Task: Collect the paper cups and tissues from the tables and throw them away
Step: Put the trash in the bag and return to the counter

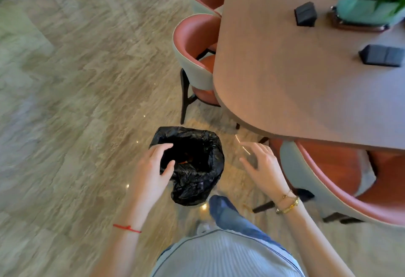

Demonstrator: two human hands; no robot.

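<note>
Left hand (151,167) and right hand (263,167) outstretched, fingers (252,147) spread

A small bin lined with a crumpled black plastic bag (197,167) stood on the veined beige stone floor (76,101), just off the rounded near-left corner of a brown wooden table (295,79). The left hand (151,171) hovered over the bin's near-left rim, fingers spread and empty; the right hand (263,167) hung spread beside the bin's right side. Two dark rectangular boxes (305,13) (382,55) and a teal plant pot (361,9) sat toward the table's far-right edge. Rust-red upholstered chairs (197,57) lined its edges.
</note>
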